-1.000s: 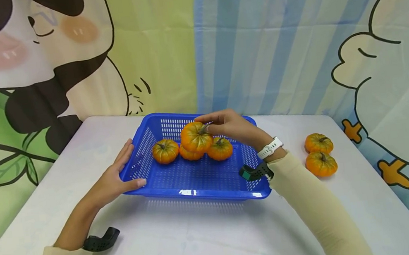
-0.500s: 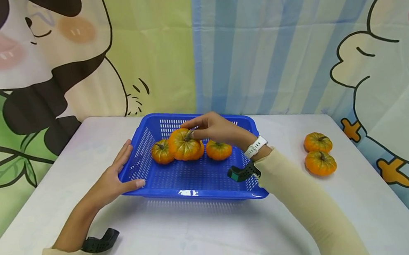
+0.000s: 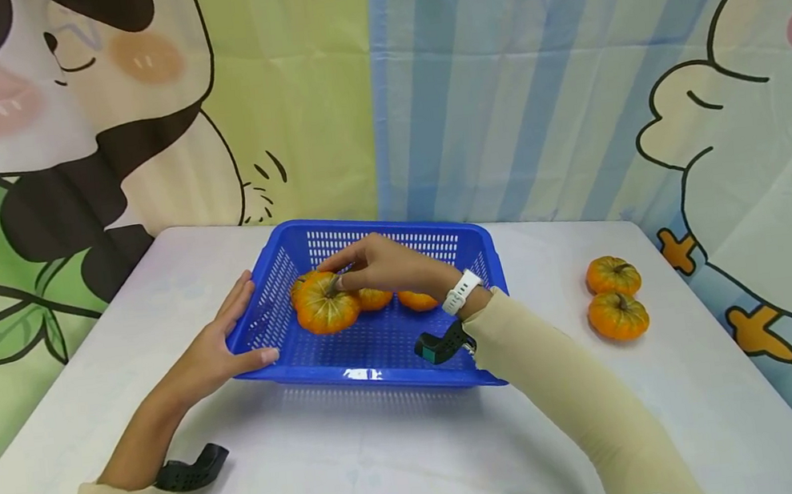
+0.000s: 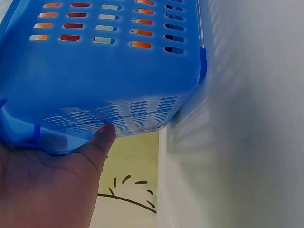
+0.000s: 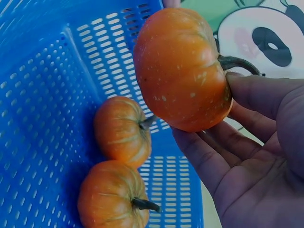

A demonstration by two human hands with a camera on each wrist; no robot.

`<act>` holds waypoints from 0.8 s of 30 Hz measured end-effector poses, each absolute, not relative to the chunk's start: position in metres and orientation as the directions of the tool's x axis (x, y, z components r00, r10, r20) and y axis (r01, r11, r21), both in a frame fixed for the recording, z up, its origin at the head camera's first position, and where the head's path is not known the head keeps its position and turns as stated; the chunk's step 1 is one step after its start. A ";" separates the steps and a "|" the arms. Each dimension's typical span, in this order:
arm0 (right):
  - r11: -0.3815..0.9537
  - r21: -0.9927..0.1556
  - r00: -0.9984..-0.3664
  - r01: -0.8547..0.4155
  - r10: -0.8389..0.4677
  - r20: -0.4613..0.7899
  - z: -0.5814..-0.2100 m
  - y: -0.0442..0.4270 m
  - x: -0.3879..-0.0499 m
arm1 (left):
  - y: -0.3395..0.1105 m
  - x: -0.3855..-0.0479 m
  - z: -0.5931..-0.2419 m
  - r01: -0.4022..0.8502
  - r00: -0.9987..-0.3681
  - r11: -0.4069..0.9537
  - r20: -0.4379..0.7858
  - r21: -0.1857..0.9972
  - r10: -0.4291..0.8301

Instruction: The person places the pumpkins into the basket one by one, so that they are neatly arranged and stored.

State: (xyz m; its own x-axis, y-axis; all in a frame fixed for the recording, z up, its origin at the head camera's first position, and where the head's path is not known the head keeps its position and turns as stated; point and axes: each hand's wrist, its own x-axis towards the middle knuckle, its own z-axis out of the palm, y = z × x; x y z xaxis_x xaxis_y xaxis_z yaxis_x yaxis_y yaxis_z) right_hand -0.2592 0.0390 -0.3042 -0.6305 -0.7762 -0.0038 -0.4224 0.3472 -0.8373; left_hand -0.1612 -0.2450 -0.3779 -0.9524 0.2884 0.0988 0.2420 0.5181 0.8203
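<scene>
Grasping the round, ribbed orange pumpkin [image 3: 327, 306] beside its dark stem [image 5: 240, 63] in the right-hand grip [image 3: 385, 266], seemingly keeping its base free, over the left part of the blue perforated plastic basket [image 3: 395, 376], with the straight-fingered left hand [image 3: 213, 353] against its left rim [image 3: 267, 254], likely for steadiness.

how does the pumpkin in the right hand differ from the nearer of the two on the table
The held pumpkin is gripped by the right hand, while the nearer table pumpkin is untouched. In the head view, the held pumpkin lies within the outline of the blue basket; the nearer table pumpkin rests outside it, on the white table, close beside another pumpkin. Both are orange, ribbed and stemmed.
</scene>
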 end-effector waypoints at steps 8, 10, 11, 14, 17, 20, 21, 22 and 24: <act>0.433 -0.762 -0.609 -0.481 -0.791 -0.066 -0.307 0.020 -0.256 | -0.246 -0.161 -0.378 0.236 -0.953 0.517 0.093 0.823 0.287; 0.445 -0.765 -0.603 -0.466 -0.792 -0.093 -0.307 0.016 -0.255 | -0.246 -0.161 -0.378 0.233 -0.953 0.515 0.089 0.825 0.289; 0.450 -0.766 -0.600 -0.460 -0.793 -0.105 -0.307 0.014 -0.255 | -0.246 -0.160 -0.378 0.233 -0.953 0.518 0.087 0.823 0.289; 0.444 -0.757 -0.577 -0.479 -0.809 -0.110 -0.306 0.009 -0.256 | -0.247 -0.160 -0.379 0.234 -0.954 0.522 0.088 0.820 0.288; 0.439 -0.739 -0.558 -0.511 -0.824 -0.104 -0.305 0.006 -0.258 | -0.247 -0.159 -0.379 0.240 -0.953 0.524 0.095 0.817 0.288; 0.440 -0.731 -0.546 -0.522 -0.831 -0.110 -0.306 0.003 -0.263 | -0.247 -0.160 -0.378 0.243 -0.952 0.520 0.098 0.819 0.291; 0.443 -0.730 -0.544 -0.520 -0.831 -0.117 -0.307 0.003 -0.265 | -0.247 -0.161 -0.378 0.243 -0.952 0.521 0.097 0.818 0.291; 0.445 -0.730 -0.541 -0.519 -0.832 -0.122 -0.307 0.003 -0.267 | -0.246 -0.161 -0.378 0.242 -0.952 0.522 0.096 0.818 0.290; 0.448 -0.736 -0.538 -0.507 -0.832 -0.136 -0.309 0.003 -0.271 | -0.246 -0.162 -0.378 0.239 -0.953 0.523 0.094 0.818 0.289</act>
